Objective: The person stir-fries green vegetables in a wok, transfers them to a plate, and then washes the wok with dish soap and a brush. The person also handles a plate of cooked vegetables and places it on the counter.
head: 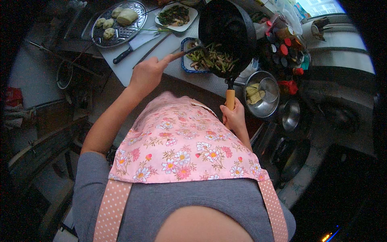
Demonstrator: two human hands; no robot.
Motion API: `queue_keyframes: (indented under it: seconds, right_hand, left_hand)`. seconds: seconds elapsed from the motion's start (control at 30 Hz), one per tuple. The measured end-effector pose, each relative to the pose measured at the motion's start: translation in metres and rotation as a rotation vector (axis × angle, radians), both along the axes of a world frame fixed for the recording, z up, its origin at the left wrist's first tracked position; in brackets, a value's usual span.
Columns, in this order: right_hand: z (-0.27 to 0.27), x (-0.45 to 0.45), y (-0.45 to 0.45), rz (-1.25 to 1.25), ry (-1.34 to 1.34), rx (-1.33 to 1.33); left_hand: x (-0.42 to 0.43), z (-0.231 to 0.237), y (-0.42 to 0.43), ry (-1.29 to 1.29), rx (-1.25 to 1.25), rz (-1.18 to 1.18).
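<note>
My right hand (234, 115) grips the wooden handle (230, 99) of a black wok (225, 27), which is tipped steeply over a blue-rimmed dish (183, 62). In my left hand (147, 72) is a spatula with a wooden handle (177, 55). Its dark metal end reaches the wok's left edge, beside the food. Cooked green stalks with brown pieces (216, 59) lie along the wok's lower side and in the dish; the wok hides part of the dish.
A cleaver (136, 47) lies on the white counter near a perforated metal tray (99, 39) of pale vegetables. Behind is a white plate (193, 15) of cooked greens. To the right, a steel bowl (262, 110) holds a strainer and yellow food; bottles (284, 50) crowd beyond.
</note>
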State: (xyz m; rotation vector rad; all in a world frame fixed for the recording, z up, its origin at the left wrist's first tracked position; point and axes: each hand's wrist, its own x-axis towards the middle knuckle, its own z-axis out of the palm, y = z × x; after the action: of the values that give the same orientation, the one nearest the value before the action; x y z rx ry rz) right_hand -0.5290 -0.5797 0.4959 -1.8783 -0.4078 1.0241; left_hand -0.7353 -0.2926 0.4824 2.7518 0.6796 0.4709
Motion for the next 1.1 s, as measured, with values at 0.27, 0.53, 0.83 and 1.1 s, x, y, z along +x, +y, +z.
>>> queue_keyframes:
  seconds: [0.27, 0.53, 0.83, 1.1]
  right_hand:
    - [-0.003, -0.002, 0.005, -0.013, -0.05, 0.006]
    - [0.007, 0.005, 0.009, -0.021, -0.057, 0.019]
    - [0.011, -0.001, 0.013, 0.0, 0.096, 0.123]
    - [0.011, -0.007, 0.015, -0.011, 0.086, 0.11]
  left_hand:
    - [-0.014, 0.025, -0.005, 0.081, 0.042, 0.018]
    - [-0.029, 0.033, 0.004, -0.01, -0.028, 0.034]
    - [0.008, 0.012, 0.065, -0.379, -0.7, -0.275]
    - [0.005, -0.005, 0.116, -0.13, -0.553, -0.353]
